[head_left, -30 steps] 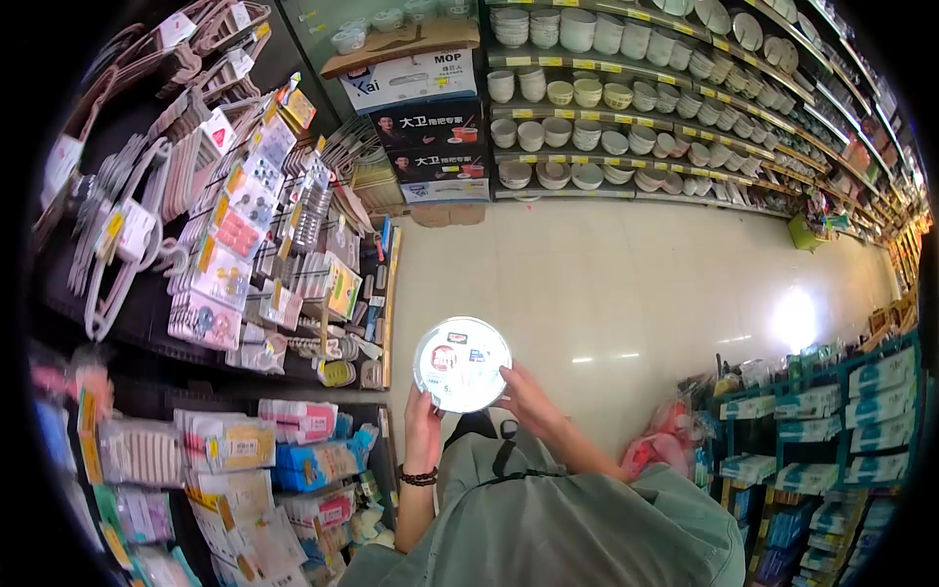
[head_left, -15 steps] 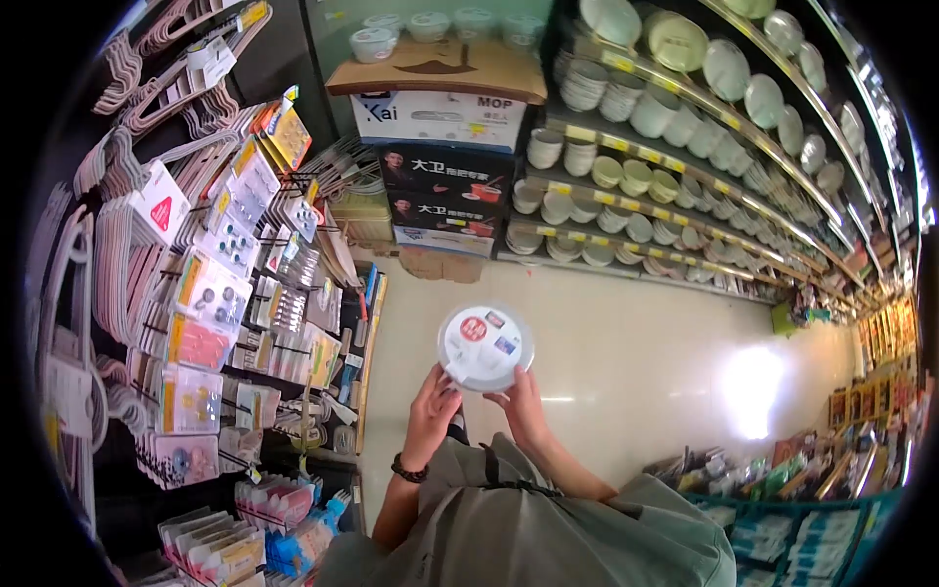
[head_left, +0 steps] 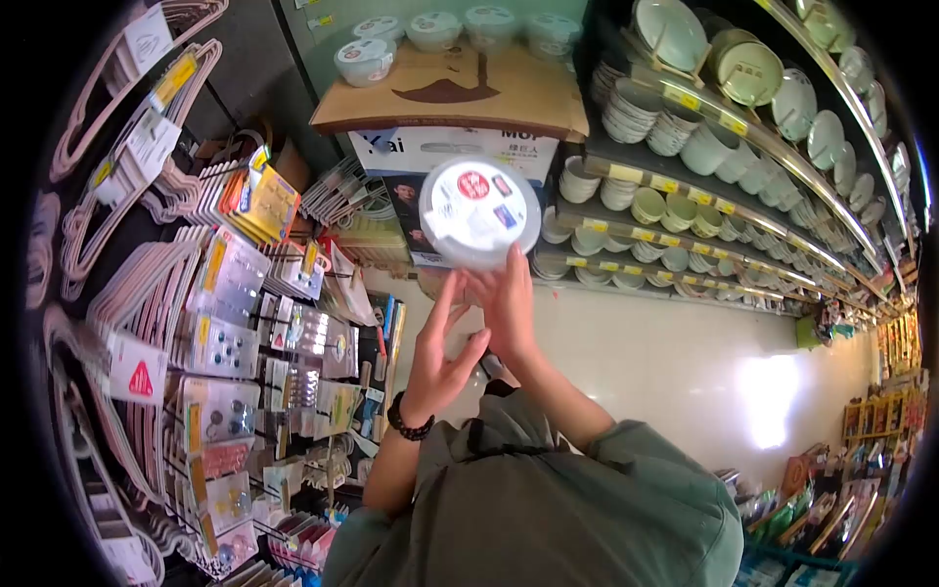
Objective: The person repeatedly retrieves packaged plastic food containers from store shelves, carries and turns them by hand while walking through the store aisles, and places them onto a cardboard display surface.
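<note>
Boxes [head_left: 445, 114] stand stacked ahead of you, topped by five lidded tubs [head_left: 435, 31]; before them, your right hand [head_left: 509, 308] supports a round lidded container [head_left: 479, 215], contents unclear; your left hand [head_left: 440, 357], thumb spread wide, is just below, contact unclear.

Shelving unit [head_left: 626, 174]: plates [head_left: 671, 31] stood upright along an upper shelf's front edge; white bowls [head_left: 632, 110] were stacked at the left end of the tier below. Pale yellow-green bowls [head_left: 680, 210] sat one tier lower, near that shelf's left end. Yellow price tags [head_left: 733, 123] lined the shelf edges. Pinkish clothes hangers [head_left: 142, 254] hung left of blister packs [head_left: 223, 347]. Glossy floor [head_left: 626, 362] had a white glare patch [head_left: 766, 401].
</note>
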A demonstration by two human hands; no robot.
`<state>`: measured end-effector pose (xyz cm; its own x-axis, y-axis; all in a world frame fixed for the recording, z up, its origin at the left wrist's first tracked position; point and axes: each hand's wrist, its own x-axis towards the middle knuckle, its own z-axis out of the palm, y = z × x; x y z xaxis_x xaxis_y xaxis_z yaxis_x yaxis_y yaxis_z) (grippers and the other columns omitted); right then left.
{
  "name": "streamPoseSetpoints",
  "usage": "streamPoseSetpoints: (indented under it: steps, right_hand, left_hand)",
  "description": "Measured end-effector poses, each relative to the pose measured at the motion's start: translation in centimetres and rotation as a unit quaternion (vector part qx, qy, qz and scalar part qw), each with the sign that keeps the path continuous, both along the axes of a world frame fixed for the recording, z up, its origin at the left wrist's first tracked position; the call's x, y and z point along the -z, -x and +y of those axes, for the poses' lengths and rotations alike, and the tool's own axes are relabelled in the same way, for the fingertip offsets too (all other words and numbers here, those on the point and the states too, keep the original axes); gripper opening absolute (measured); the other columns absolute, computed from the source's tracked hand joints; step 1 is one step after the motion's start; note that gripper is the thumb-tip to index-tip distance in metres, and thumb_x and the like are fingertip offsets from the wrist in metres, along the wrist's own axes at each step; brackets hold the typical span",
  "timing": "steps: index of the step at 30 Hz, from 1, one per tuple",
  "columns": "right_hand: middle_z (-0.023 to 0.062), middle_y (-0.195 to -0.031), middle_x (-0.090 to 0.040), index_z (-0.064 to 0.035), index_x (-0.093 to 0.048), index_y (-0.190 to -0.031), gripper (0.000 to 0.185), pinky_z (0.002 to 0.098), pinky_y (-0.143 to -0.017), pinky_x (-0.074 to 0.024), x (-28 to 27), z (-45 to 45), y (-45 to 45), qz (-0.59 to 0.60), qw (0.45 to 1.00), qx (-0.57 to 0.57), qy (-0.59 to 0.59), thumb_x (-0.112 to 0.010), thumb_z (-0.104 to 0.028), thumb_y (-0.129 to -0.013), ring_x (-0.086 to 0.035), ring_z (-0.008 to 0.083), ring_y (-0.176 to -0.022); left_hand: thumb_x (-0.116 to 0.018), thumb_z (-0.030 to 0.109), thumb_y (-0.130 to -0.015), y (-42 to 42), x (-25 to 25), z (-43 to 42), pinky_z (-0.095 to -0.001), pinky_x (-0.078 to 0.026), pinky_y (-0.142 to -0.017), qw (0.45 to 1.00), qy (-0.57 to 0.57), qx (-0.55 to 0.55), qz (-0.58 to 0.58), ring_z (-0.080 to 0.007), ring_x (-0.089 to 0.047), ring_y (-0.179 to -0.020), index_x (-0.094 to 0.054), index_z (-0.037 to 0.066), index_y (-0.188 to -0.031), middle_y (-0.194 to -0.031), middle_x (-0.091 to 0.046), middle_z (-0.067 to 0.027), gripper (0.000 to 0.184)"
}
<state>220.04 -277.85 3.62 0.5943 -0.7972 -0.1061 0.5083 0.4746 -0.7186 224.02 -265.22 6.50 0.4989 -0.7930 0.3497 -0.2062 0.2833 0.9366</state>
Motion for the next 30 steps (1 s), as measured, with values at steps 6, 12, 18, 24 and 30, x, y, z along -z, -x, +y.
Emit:
streamPoseSetpoints:
  steps: [6, 12, 18, 24, 30]
  right_hand:
    - [0.0257, -0.138, -0.043, 0.0005, -0.023, -0.145, 0.076, 0.0423, -0.105, -0.0459, -3.3, -13.4, -14.0, -0.026, 0.998, -0.048, -0.038, -0.056, -0.049, -0.099, -0.054, 0.0363, -0.124]
    - [0.0221, -0.132, -0.049, 0.0012, -0.029, -0.142, 0.069, 0.0386, -0.090, -0.0542, -5.6, -25.5, -26.7, -0.013, 0.991, -0.122, -0.045, -0.061, -0.041, -0.098, -0.058, 0.0289, -0.115]
    - [0.0166, -0.130, -0.055, 0.0012, -0.037, -0.142, 0.059, 0.0338, -0.086, -0.0537, -4.3, -31.7, -34.6, 0.027, 0.986, -0.130, -0.096, -0.064, -0.027, -0.098, -0.062, 0.0239, -0.106]
    - [0.0125, -0.119, -0.061, 0.0035, -0.053, -0.129, 0.038, 0.0311, -0.084, -0.0514, -3.7, -32.9, -36.6, 0.030, 0.995, -0.095, -0.006, -0.063, -0.016, -0.098, -0.060, 0.0178, -0.098]
    - [0.0078, -0.106, -0.063, 0.0005, -0.056, -0.125, 0.032, 0.0282, -0.074, -0.0521, -4.9, -31.1, -34.6, 0.040, 0.990, -0.130, -0.041, -0.059, -0.017, -0.099, -0.059, 0.0132, -0.086]
  left_hand:
    - [-0.063, 0.006, -0.094, -12.0, -0.4, -15.0, -0.0424, -0.032, -0.116, 0.994, 0.024, -0.096, -0.049, -0.0294, -0.033, -0.145, -0.015, -0.006, -0.155, -0.157, -0.030, -0.0229, 0.079]
    - [-0.060, 0.003, -0.093, -24.4, -1.8, -27.9, -0.0391, -0.034, -0.114, 0.976, -0.007, -0.193, -0.097, -0.0288, -0.038, -0.141, -0.017, -0.002, -0.156, -0.154, -0.035, -0.0221, 0.076]
    - [-0.056, 0.003, -0.094, -32.0, 0.5, -34.2, -0.0384, -0.037, -0.111, 0.957, -0.066, -0.241, -0.150, -0.0308, -0.046, -0.134, -0.026, -0.002, -0.154, -0.148, -0.042, -0.0246, 0.067]
    - [-0.058, 0.003, -0.091, -34.4, 0.5, -36.0, -0.0370, -0.041, -0.106, 0.930, -0.106, -0.293, -0.195, -0.0313, -0.052, -0.127, -0.037, -0.003, -0.148, -0.139, -0.051, -0.0255, 0.060]
    - [-0.060, 0.006, -0.090, -33.0, -1.0, -34.5, -0.0416, -0.042, -0.106, 0.949, -0.095, -0.288, -0.083, -0.0399, -0.051, -0.127, -0.047, 0.000, -0.142, -0.139, -0.048, -0.0299, 0.053]
